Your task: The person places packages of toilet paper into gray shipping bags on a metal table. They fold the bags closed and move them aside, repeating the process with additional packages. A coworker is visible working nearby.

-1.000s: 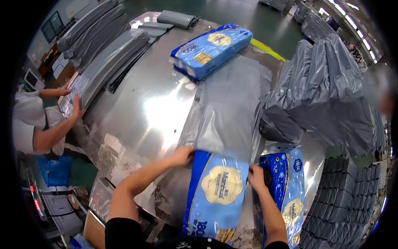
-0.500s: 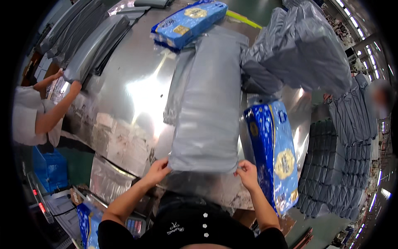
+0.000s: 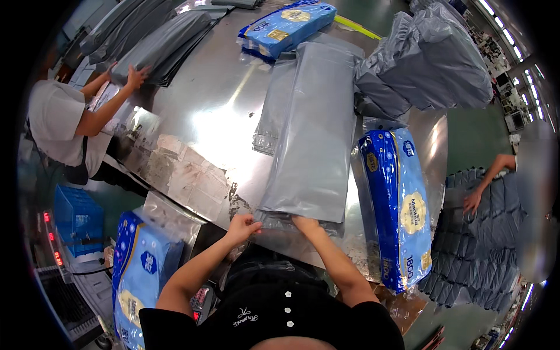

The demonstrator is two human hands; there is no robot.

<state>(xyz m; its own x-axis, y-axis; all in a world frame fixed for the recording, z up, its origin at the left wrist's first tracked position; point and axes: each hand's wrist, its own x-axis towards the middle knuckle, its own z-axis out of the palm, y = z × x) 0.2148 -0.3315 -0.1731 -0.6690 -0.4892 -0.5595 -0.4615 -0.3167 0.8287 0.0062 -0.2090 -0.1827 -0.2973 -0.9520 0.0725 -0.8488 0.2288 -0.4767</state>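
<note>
A stack of long grey plastic bags (image 3: 315,134) lies lengthwise before me on the metal table. At its near left corner my left hand (image 3: 242,228) is closed, thumb and fingers pinched at the edge of a bag. Beside it my right hand (image 3: 307,225) reaches in at the near edge, its fingers hidden beneath the top grey plastic. More grey bags (image 3: 274,111) stick out along the stack's left side. Right of the stack rests a blue plastic-wrapped pack (image 3: 396,204), apart from both hands.
Another blue pack (image 3: 287,28) lies at the table's far side. Bulky grey bundles (image 3: 431,64) stand at the far right. A third blue pack (image 3: 143,274) is at lower left. One co-worker (image 3: 58,122) handles grey bags at left; another person's hand (image 3: 473,201) touches stacked grey bundles.
My right hand has gone from the near right corner leftward to under the bag's near edge. My left hand stays by the left corner. The right-hand co-worker's arm now shows over the bundles.
</note>
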